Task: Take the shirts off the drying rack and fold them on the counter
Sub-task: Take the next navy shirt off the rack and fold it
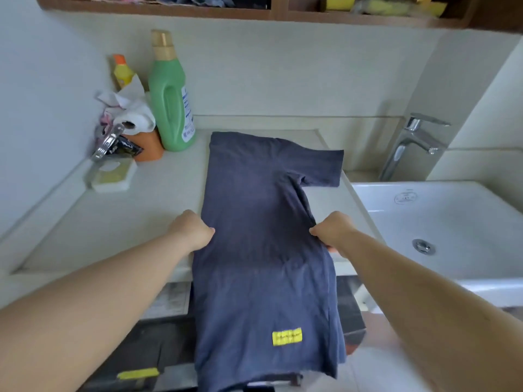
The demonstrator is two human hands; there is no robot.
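A navy blue t-shirt (pixel 254 210) with a small yellow label near its hem lies lengthwise on the pale counter (pixel 119 222). Its lower half hangs over the front edge. One sleeve is folded in on the left; the other sleeve sticks out to the right. My left hand (pixel 192 230) pinches the shirt's left edge at mid-length. My right hand (pixel 332 232) pinches the right edge at the same height. No drying rack is in view.
A green detergent bottle (pixel 171 100), a yellow bottle (pixel 122 71), a paper roll (pixel 135 120) and a soap dish (pixel 113 176) crowd the counter's back left. A white sink (pixel 441 227) with a chrome tap (pixel 416 142) is at the right. A wooden shelf (pixel 254 12) hangs above.
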